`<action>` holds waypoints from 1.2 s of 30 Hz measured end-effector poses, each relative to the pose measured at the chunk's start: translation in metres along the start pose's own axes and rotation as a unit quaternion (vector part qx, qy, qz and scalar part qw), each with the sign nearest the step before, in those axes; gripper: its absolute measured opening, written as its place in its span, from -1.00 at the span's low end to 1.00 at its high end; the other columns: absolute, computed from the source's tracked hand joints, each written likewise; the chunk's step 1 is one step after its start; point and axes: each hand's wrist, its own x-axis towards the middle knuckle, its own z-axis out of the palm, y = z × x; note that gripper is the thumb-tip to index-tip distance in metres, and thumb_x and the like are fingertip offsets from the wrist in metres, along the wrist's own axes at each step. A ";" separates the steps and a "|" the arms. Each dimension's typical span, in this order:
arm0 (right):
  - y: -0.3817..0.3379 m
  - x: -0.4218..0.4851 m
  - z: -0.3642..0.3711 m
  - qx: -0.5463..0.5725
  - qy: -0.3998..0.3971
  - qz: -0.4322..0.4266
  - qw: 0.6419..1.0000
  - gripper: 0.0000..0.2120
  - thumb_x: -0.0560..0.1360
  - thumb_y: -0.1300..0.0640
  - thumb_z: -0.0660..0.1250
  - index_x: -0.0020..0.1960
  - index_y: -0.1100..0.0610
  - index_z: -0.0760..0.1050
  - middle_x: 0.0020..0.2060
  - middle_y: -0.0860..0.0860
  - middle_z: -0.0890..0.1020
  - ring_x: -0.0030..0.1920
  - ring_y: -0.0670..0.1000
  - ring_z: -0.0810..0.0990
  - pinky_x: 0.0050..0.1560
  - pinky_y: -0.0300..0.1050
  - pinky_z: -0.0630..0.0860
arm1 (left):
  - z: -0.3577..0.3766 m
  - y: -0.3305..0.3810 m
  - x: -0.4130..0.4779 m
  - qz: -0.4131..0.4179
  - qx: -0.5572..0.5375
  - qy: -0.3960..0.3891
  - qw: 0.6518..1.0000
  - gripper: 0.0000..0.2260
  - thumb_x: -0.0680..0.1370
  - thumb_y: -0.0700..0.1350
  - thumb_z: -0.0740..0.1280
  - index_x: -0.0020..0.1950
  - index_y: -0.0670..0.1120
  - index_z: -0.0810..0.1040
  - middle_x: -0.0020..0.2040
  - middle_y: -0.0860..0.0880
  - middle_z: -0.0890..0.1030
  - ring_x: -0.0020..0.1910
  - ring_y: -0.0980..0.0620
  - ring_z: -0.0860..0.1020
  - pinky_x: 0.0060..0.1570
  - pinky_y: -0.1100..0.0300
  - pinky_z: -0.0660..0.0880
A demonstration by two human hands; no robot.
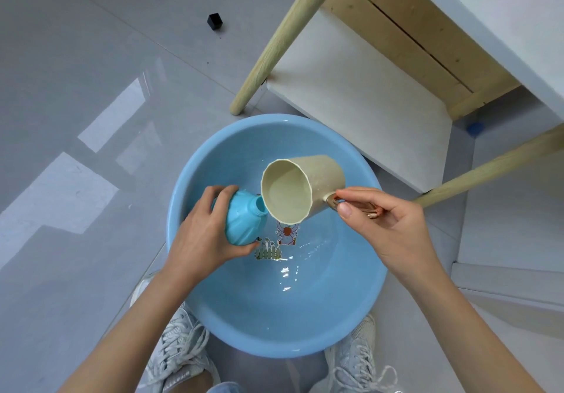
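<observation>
Fingers of my left hand [201, 233] curl round the blue bottle [244, 221], which is tipped on its side with its open mouth just at the rim of the beige cup [305, 185]. My right hand [387, 224] pinches the cup's metal handle [369, 211], tilting the cup toward the bottle. Both hang over the blue basin [274, 325], which holds shallow water [287, 270]. I judge the pour barely begun: the cup looks empty and I see no stream.

Head camera looks steeply down, close over the basin [274, 328]; left hand [201, 233] and right hand [393, 227] mid-frame; blurred top right, perhaps a tabletop [503, 26].
</observation>
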 end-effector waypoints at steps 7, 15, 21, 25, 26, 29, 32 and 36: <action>0.002 -0.001 0.001 -0.043 -0.008 -0.042 0.998 -0.78 0.29 0.04 0.53 -0.07 0.03 0.67 -0.08 -0.06 0.69 -0.11 -0.09 0.66 -0.05 -0.33 0.52 | 0.002 -0.002 0.001 0.011 0.005 -0.003 1.000 -0.13 0.16 0.19 0.58 0.35 -0.13 0.36 0.28 -0.04 0.47 0.21 -0.08 0.48 0.14 0.08 0.44; -0.001 -0.004 0.004 -0.099 -0.007 -0.076 0.992 -0.62 0.28 -0.30 0.45 -0.01 -0.12 0.66 -0.02 -0.10 0.66 -0.05 0.01 0.66 0.01 -0.24 0.54 | 0.002 -0.002 0.000 0.001 -0.003 -0.007 1.000 -0.14 0.17 0.17 0.59 0.35 -0.12 0.36 0.25 -0.03 0.50 0.22 -0.06 0.46 0.15 0.09 0.41; -0.003 -0.006 0.005 -0.137 -0.003 -0.103 0.985 -0.64 0.32 -0.22 0.46 0.01 -0.03 0.64 -0.01 -0.09 0.65 -0.02 0.02 0.65 0.02 -0.17 0.57 | 0.001 0.000 0.000 -0.002 -0.007 -0.002 1.000 -0.14 0.16 0.15 0.61 0.34 -0.13 0.37 0.23 -0.04 0.50 0.20 -0.06 0.47 0.14 0.09 0.42; -0.003 -0.007 0.005 -0.151 -0.002 -0.118 0.982 -0.67 0.34 -0.16 0.47 0.02 -0.03 0.64 -0.01 -0.09 0.64 -0.02 0.03 0.64 0.02 -0.13 0.57 | 0.001 0.000 0.000 -0.003 -0.004 -0.001 1.000 -0.14 0.16 0.15 0.61 0.34 -0.13 0.37 0.23 -0.04 0.51 0.20 -0.07 0.47 0.13 0.07 0.43; -0.003 -0.007 0.005 -0.151 -0.002 -0.119 0.981 -0.67 0.33 -0.17 0.47 0.02 -0.03 0.64 -0.01 -0.09 0.64 -0.01 0.03 0.64 0.02 -0.13 0.57 | 0.001 0.000 0.000 -0.003 -0.005 -0.001 1.000 -0.14 0.15 0.15 0.61 0.34 -0.13 0.37 0.24 -0.04 0.50 0.20 -0.08 0.47 0.13 0.07 0.43; -0.003 -0.007 0.005 -0.154 0.000 -0.120 0.981 -0.70 0.32 -0.10 0.48 0.02 -0.03 0.64 -0.01 -0.10 0.64 -0.02 0.02 0.64 0.02 -0.15 0.57 | 0.001 0.001 0.000 -0.008 -0.009 -0.002 1.000 -0.14 0.16 0.14 0.61 0.35 -0.13 0.37 0.24 -0.04 0.50 0.21 -0.07 0.46 0.14 0.08 0.42; -0.003 -0.007 0.005 -0.159 -0.002 -0.127 0.979 -0.67 0.33 -0.15 0.48 0.03 -0.02 0.64 -0.01 -0.10 0.64 -0.01 0.03 0.64 0.02 -0.13 0.57 | 0.001 0.001 0.000 -0.007 -0.011 0.000 1.000 -0.14 0.16 0.15 0.60 0.35 -0.13 0.37 0.24 -0.04 0.50 0.21 -0.06 0.46 0.14 0.09 0.42; -0.002 -0.007 0.005 -0.171 -0.001 -0.136 0.976 -0.64 0.34 -0.16 0.47 0.04 0.01 0.64 0.01 -0.10 0.63 0.00 0.01 0.64 0.02 -0.11 0.58 | 0.001 0.001 0.000 -0.005 -0.008 -0.001 1.000 -0.14 0.16 0.13 0.61 0.34 -0.12 0.37 0.24 -0.03 0.50 0.21 -0.06 0.46 0.13 0.09 0.42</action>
